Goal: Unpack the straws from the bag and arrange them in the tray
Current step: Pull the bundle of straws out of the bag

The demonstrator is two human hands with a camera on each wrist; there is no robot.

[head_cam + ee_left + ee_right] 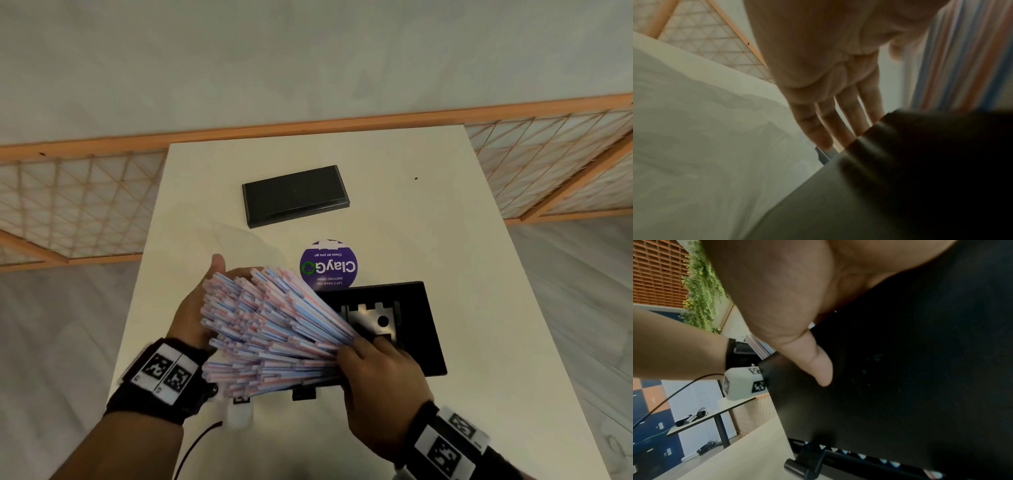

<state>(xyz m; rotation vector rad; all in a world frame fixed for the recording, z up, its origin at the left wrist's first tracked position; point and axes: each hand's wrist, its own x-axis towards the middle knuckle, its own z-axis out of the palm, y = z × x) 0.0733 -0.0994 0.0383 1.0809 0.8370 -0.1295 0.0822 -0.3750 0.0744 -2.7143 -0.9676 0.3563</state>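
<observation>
A thick bundle of red-and-blue striped straws (pixel 274 329) fans out above the white table (pixel 428 222), between both hands. My left hand (pixel 205 301) holds its palm flat against the straws' left ends, with fingers (pixel 828 123) straight beside the straws (pixel 966 56). My right hand (pixel 373 370) grips the bundle's right end, over an open black box (pixel 421 329) with a metal insert (pixel 373 318). In the right wrist view the thumb (pixel 818 369) lies along the box wall (pixel 900 386), which hides the fingers.
A black lid (pixel 294 195) lies further back on the table. A round purple ClayGo sticker (pixel 329 265) sits between the lid and the box. A wooden lattice screen (pixel 68 205) stands behind the table. A small black lever (pixel 803 467) sticks out at the box's near side.
</observation>
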